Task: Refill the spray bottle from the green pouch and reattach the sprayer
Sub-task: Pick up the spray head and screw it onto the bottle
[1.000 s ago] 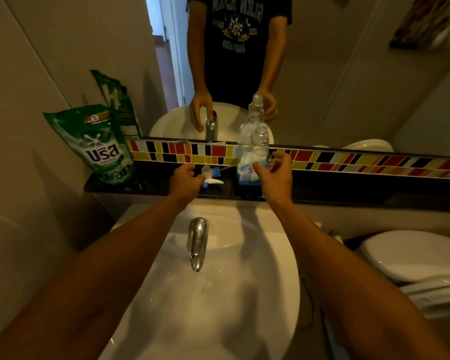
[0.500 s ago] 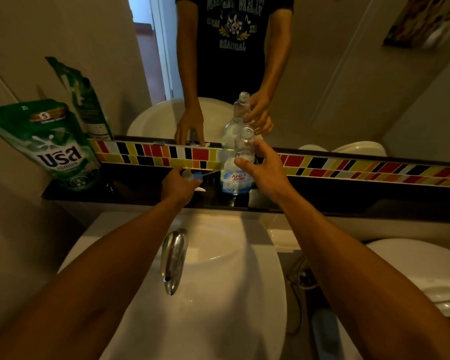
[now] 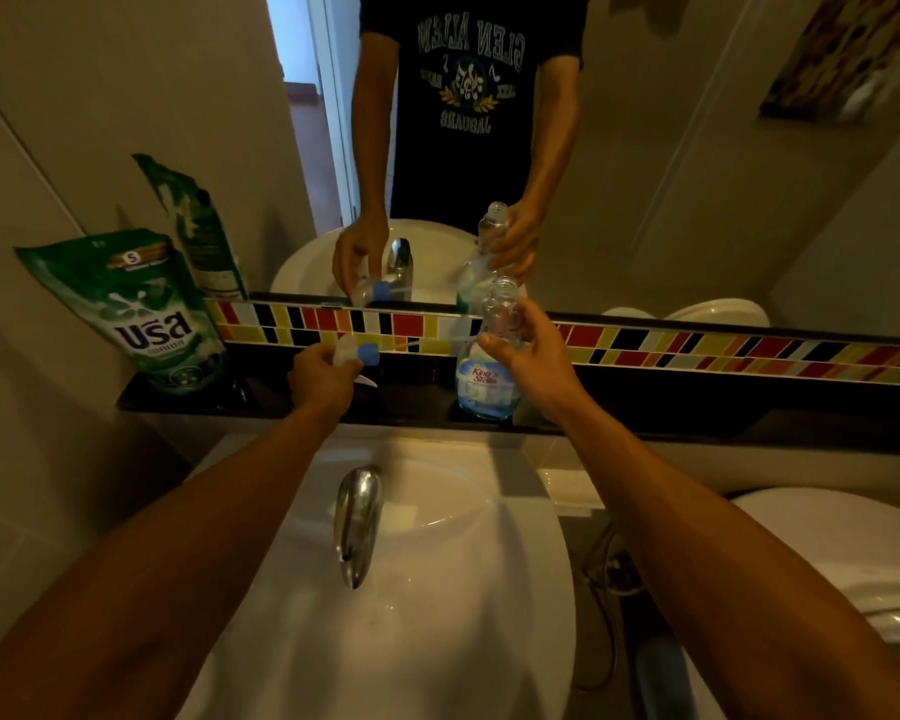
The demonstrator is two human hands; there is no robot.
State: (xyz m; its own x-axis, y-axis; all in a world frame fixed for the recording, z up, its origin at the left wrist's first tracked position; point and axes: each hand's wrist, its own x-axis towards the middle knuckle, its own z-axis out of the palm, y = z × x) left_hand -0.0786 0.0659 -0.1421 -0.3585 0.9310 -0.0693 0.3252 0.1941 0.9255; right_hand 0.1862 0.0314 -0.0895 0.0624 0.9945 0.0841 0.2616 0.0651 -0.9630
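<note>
A clear spray bottle (image 3: 484, 379) with a blue-and-white label stands on the dark shelf (image 3: 188, 400) behind the sink, its neck open with no sprayer on it. My right hand (image 3: 528, 350) grips the bottle around its upper body. Left of the bottle, my left hand (image 3: 323, 374) holds the white sprayer head (image 3: 356, 354) with its blue nozzle, just above the shelf. The green pouch (image 3: 141, 309) stands upright at the shelf's left end, leaning against the wall, apart from both hands.
A white basin (image 3: 437, 615) with a chrome tap (image 3: 356, 517) lies below the shelf. A mirror above a coloured tile strip (image 3: 697, 345) reflects a person and the bottle. A white toilet (image 3: 842, 553) sits to the right.
My right hand has closed around the bottle's upper body. My left hand has lifted the sprayer head slightly off the shelf. The camera view shifted.
</note>
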